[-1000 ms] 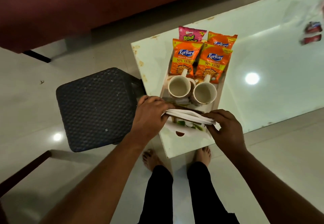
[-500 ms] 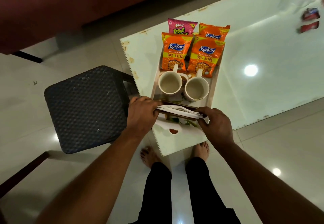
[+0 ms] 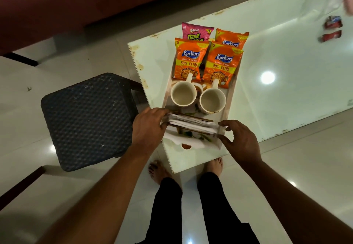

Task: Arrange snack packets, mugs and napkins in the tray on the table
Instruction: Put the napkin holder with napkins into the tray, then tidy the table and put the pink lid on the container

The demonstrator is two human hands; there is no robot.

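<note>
A white tray [image 3: 232, 98] lies on the corner of the glass table [image 3: 286, 68]. At its far end lean two orange Kurkure packets [image 3: 190, 60], a third orange packet [image 3: 231, 37] and a pink Bingo packet [image 3: 194, 33]. Two cream mugs [image 3: 183, 96] [image 3: 212, 100] stand side by side in the middle. A stack of white napkins [image 3: 193, 124] sits in a brown holder at the tray's near end. My left hand [image 3: 148, 127] grips the stack's left end. My right hand [image 3: 241, 142] hovers just off its right end, fingers spread.
A dark woven stool [image 3: 87, 119] stands left of the table. Two small red wrappers [image 3: 331, 30] lie far right on the glass. A dark red sofa [image 3: 95, 1] runs along the back. My bare feet [image 3: 158, 171] are under the table's near corner.
My right hand has let go of the napkins' right end and opened. The stack has settled lower into the tray's near end. My left hand still holds it.
</note>
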